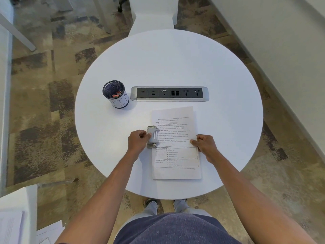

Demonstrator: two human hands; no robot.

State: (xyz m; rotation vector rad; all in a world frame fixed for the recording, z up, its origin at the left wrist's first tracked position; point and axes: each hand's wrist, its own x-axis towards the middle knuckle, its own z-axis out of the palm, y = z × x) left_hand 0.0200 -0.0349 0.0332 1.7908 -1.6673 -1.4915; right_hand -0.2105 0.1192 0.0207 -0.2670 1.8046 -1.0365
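Observation:
A printed sheet of paper, with text above and a table below, lies on the round white table near its front edge. A grey metal hole punch sits over the paper's left edge. My left hand grips the punch from its left side, fingers curled round it. My right hand pinches the paper's right edge, thumb on top of the sheet.
A black mesh cup with a white label and small red bits inside stands at the left. A silver and black socket strip is set into the table's middle. Loose papers lie on a white surface at the lower left.

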